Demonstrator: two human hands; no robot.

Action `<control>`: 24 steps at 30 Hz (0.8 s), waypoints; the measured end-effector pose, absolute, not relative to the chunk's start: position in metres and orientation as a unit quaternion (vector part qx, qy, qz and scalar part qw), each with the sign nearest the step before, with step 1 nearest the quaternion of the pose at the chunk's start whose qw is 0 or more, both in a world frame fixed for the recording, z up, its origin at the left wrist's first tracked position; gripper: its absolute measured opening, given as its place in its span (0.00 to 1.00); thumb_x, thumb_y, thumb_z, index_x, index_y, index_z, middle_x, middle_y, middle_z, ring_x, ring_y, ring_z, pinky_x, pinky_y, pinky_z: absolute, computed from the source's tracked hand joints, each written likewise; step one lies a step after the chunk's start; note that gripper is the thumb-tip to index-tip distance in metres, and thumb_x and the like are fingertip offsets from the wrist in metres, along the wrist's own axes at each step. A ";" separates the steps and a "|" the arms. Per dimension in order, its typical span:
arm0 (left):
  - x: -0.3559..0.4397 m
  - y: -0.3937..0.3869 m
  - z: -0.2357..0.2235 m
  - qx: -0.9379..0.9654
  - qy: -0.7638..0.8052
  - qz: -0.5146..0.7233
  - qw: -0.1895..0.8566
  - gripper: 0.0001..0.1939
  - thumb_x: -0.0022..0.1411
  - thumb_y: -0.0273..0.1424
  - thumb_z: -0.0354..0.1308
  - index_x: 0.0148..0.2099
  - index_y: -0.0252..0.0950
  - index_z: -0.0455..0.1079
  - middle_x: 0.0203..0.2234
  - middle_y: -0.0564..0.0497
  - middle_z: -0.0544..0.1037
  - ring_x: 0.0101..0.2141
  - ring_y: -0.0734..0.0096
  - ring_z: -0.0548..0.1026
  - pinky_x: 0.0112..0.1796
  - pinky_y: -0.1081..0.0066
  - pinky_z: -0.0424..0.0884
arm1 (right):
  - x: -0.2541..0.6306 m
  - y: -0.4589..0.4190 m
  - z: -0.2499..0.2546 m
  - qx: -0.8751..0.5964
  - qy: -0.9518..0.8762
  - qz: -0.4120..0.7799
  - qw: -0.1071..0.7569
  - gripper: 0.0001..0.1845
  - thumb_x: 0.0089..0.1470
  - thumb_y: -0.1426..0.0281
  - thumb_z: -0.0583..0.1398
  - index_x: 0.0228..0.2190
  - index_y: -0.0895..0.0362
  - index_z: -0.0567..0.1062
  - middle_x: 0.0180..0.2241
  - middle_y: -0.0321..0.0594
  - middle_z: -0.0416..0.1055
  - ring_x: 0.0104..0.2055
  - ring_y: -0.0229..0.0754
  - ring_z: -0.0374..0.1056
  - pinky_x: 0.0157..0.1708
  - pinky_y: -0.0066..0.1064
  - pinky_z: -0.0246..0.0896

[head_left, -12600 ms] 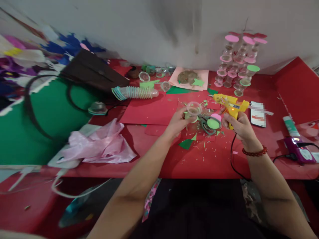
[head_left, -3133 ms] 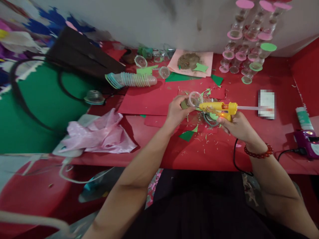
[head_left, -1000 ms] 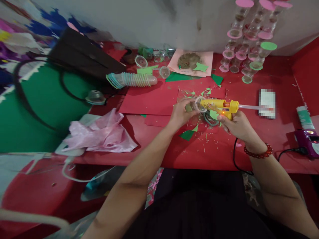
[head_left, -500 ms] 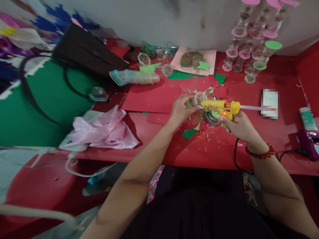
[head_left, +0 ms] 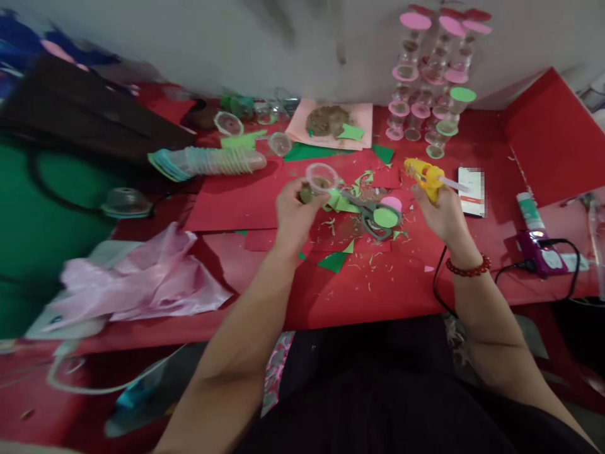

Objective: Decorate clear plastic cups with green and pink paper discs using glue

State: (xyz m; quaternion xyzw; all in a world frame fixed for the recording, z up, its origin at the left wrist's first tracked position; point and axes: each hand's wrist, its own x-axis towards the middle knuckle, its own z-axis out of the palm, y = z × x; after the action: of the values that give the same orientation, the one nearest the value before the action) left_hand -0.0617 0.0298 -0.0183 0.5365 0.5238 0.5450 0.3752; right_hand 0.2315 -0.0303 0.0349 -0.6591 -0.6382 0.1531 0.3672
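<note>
So we've got a clear plastic cup with a round rim (head_left: 322, 179) up over the littered middle of the work surface, mouth showing, in our left hand (head_left: 295, 214), fingers curled snugly round its side. Something greenish-brown shows low on it; can't tell what. Our right hand (head_left: 442, 211) is wrapped around the handle of a yellow plastic glue gun (head_left: 428, 180), its nozzle well apart from the cup. Can't tell if any glue is on there.

Between the hands, a light-green paper disc (head_left: 386, 218) and a pink paper disc (head_left: 391, 203) lie loose on grey-handled scissors (head_left: 363, 207), so we'd guess neither's used. Further back right, the clear-cup columns with pink and green discs (head_left: 420, 111) look put together. Back left, the nested row of clear cups with pale coloured rims (head_left: 212, 161) looks unused, so we'd call it partway.
</note>
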 end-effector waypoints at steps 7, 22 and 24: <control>-0.065 0.038 -0.022 0.502 0.531 0.576 0.367 0.21 0.47 0.43 0.78 0.41 0.44 0.78 0.38 0.53 0.85 0.44 0.60 0.81 0.47 0.57 0.77 | 0.266 -0.013 0.001 -0.760 -0.628 0.001 0.164 0.17 0.62 0.69 0.62 0.51 0.64 0.75 0.51 0.64 0.74 0.41 0.54 0.75 0.39 0.43 0.70; -0.061 0.035 -0.011 0.489 0.510 0.572 0.416 0.37 0.41 0.58 0.80 0.45 0.44 0.74 0.40 0.60 0.82 0.46 0.66 0.75 0.53 0.57 0.72 | 0.237 -0.018 0.021 -0.545 -0.830 0.024 0.111 0.17 0.62 0.67 0.66 0.52 0.53 0.83 0.57 0.47 0.77 0.60 0.60 0.68 0.64 0.57 0.62; -0.061 0.037 -0.013 0.496 0.506 0.570 0.417 0.36 0.42 0.57 0.80 0.46 0.42 0.74 0.41 0.58 0.82 0.46 0.66 0.76 0.54 0.57 0.73 | 0.219 -0.025 0.020 -0.543 -0.832 0.025 0.108 0.13 0.61 0.67 0.67 0.48 0.52 0.85 0.55 0.46 0.79 0.60 0.61 0.67 0.62 0.57 0.63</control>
State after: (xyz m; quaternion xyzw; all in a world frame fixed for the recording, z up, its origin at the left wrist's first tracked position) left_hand -0.0611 0.0367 -0.0129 0.4955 0.5058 0.5700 0.4168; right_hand 0.2194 -0.0249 0.0201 -0.5430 -0.8324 0.0250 0.1080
